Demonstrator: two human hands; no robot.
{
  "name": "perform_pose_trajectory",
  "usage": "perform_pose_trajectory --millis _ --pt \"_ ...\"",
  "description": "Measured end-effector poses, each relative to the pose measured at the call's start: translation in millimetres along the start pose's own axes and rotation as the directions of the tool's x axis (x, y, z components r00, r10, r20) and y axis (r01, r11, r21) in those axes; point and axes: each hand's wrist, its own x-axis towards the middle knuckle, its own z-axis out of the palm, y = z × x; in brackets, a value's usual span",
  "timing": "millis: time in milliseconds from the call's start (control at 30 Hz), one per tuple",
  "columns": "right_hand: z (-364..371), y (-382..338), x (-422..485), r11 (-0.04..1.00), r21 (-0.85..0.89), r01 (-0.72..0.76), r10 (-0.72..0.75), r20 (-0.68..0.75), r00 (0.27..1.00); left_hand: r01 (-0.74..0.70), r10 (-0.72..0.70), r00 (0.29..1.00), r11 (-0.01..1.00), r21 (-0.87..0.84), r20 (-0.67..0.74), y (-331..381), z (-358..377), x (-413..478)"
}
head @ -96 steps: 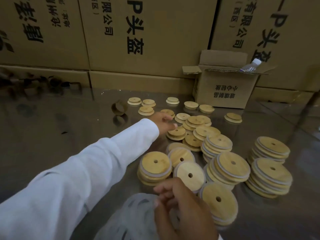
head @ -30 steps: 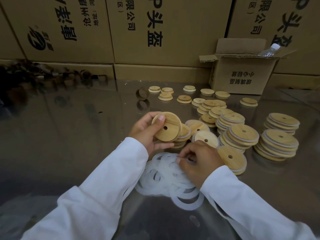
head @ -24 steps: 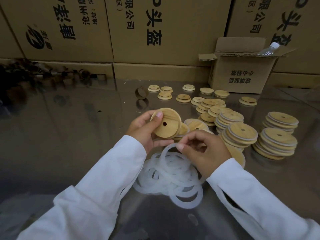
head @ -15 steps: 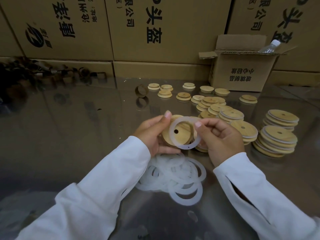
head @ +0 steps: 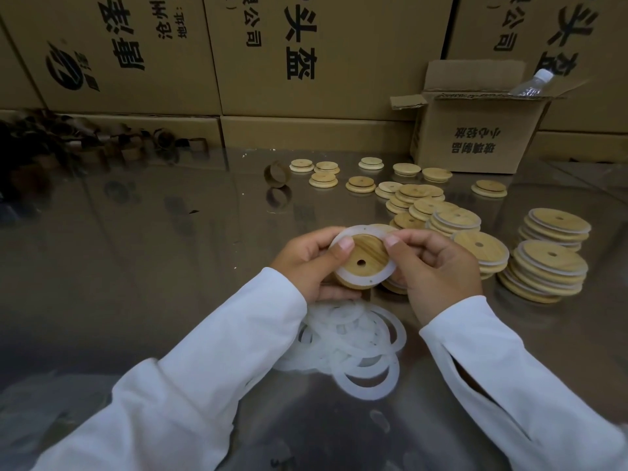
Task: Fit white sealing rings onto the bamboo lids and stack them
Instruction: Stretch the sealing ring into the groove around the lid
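Left hand [head: 312, 263] cups the lid [head: 368, 251] from the side and below, fingers curled under it, thumb on top at the ring's inner edge; right hand [head: 438, 266] pinches the ring [head: 356, 279] at its upper right, thumb on top, other fingers curled behind. Lid is held up over the table [head: 153, 249], tilted toward the camera, small hole showing, ring lying round the raised middle; can't tell if it's seated all the way round. Lid looks light, stiff and smooth, so it won't flex: best held by the rim with the face left free. Ring looks thin, soft and floppy, likely a bit stretchy, so take it by the edge between thumb and finger and press it down bit by bit round the circle; one side may lift while the other goes down. Loose rings [head: 360, 341] lie overlapped just below the hands and may come up in clumps. Finished stacks [head: 547, 266] sit to the right, near the hands; bare lids [head: 407, 195] are spread further back. Stacks look a little uneven, so set the next one down flat and centred
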Motion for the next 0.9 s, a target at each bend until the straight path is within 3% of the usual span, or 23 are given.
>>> perform_pose_trajectory --millis 433,900 --pt "2.4 -1.5 -2.9 0.994 -0.038 0.103 -0.102 0.031 0.994 -0.015 0.015 0.998 1.000 0.006 -0.067 1.0 0.5 0.0" --pt "4.8 -4.6 -0.6 0.999 0.033 -0.008 0.008 0.004 1.000 -0.007 0.004 0.999 0.999 -0.048 -0.047 3.2 -3.2 0.1"
